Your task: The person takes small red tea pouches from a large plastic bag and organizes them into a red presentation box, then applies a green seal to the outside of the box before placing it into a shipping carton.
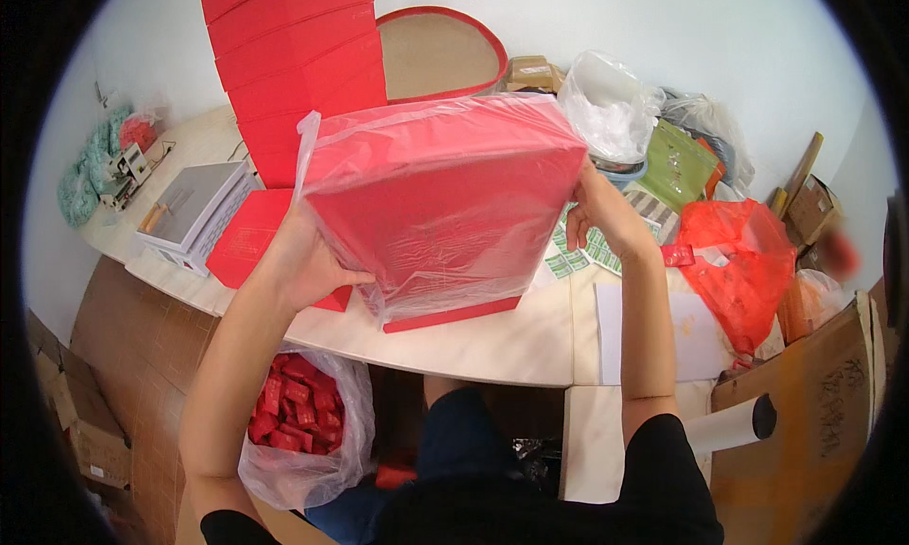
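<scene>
A large red box (pixel 440 218) in a clear plastic bag is held tilted above the table, between my two hands. My left hand (pixel 305 254) grips its left side, with the thumb over the lower corner and the bag's edge bunched above. My right hand (pixel 600 207) is at the box's upper right side; some of its fingertips are hidden behind the box. The lower red edge of the box shows below the plastic. Behind it rises a tall stack of red boxes (pixel 298 69), and a flat red box (pixel 252 236) lies to the left of my left hand.
A grey and white machine (pixel 195 204) stands at left. Stickers (pixel 603 250), a red plastic bag (pixel 742 261) and a white sheet (pixel 682 332) are at right. Below the table's front edge (pixel 454 374), a plastic bag (pixel 348 460) holds small red packets. A cardboard box (pixel 795 403) stands at lower right.
</scene>
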Motion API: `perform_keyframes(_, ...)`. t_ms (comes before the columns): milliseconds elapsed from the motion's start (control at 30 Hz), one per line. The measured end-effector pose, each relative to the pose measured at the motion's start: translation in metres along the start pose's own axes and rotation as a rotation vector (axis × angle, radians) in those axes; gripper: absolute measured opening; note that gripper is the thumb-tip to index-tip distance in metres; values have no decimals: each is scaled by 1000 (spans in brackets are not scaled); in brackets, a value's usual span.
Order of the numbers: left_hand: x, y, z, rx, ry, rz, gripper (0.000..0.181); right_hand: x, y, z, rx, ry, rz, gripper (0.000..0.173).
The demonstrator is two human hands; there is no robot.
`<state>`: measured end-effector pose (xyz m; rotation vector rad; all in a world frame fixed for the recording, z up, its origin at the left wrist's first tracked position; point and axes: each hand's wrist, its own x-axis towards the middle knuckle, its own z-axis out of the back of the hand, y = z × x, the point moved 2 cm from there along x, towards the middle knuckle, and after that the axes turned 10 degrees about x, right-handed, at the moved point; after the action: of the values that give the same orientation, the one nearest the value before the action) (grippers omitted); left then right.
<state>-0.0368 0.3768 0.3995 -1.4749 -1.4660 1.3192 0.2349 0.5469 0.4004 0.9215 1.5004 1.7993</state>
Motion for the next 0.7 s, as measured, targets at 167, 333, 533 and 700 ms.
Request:
perform_keyframes(167, 0, -24, 1, 194, -195, -26, 72, 20, 44, -7, -232, -176, 185, 74)
perform_keyframes(333, -1, -37, 12, 308, -231, -173, 63, 48, 54, -7, -392, -158, 163, 53)
perform_keyframes(533, -3, -47, 7, 557, -301, -331, 62, 55, 55, 4, -243, -124, 303, 36)
perform_keyframes(700, -3, -57, -5, 762, -345, -478, 61, 58, 67, 11, -172, -237, 465, 34)
